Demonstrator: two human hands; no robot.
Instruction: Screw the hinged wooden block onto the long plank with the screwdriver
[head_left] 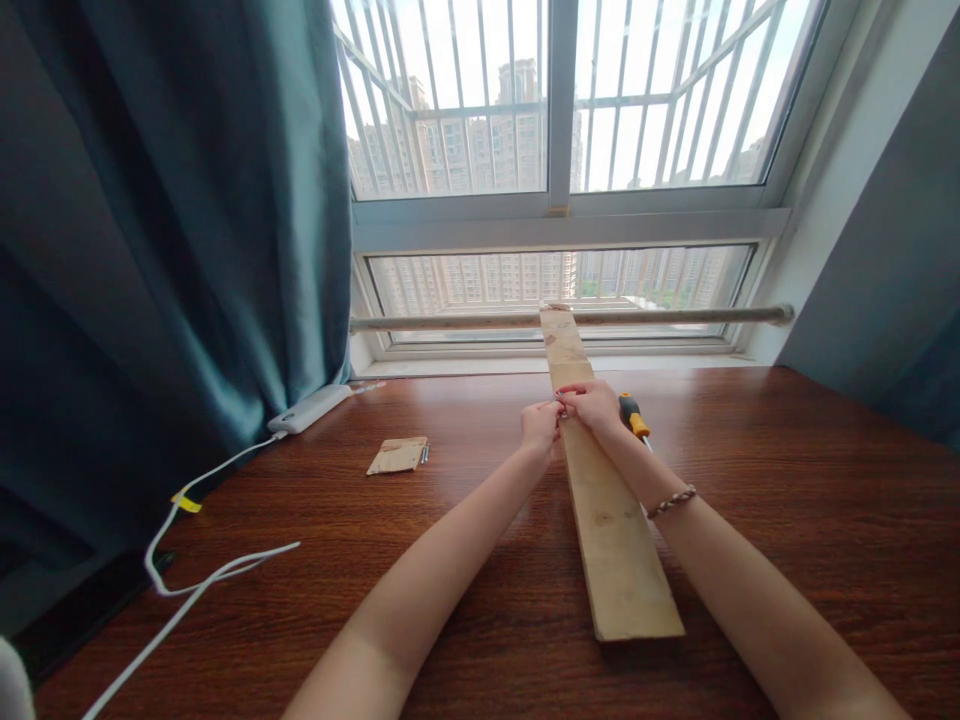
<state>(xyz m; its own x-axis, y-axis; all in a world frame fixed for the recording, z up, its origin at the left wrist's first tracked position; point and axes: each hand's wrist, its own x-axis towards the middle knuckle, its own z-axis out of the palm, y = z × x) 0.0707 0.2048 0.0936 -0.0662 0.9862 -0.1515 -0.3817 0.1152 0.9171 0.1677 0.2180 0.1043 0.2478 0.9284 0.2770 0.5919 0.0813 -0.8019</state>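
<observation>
A long wooden board (611,520) runs away from me over the brown table, its far end resting on the rail by the window. My left hand (541,425) is closed at the board's left edge, its fingertips meeting those of my right hand. My right hand (591,403) lies across the top of the board, fingers pinched together. Something tiny may be between the fingertips; it is too small to make out. Just right of my right hand lies a screwdriver (634,415) with a black and yellow handle, its shaft partly hidden behind my forearm.
On the left of the table (480,560) lie a small thin wood piece (397,456) and a few screws (425,455). A white power strip (311,408) with a white cable (199,590) sits by the dark curtain (247,200). A rail (675,317) crosses before the window.
</observation>
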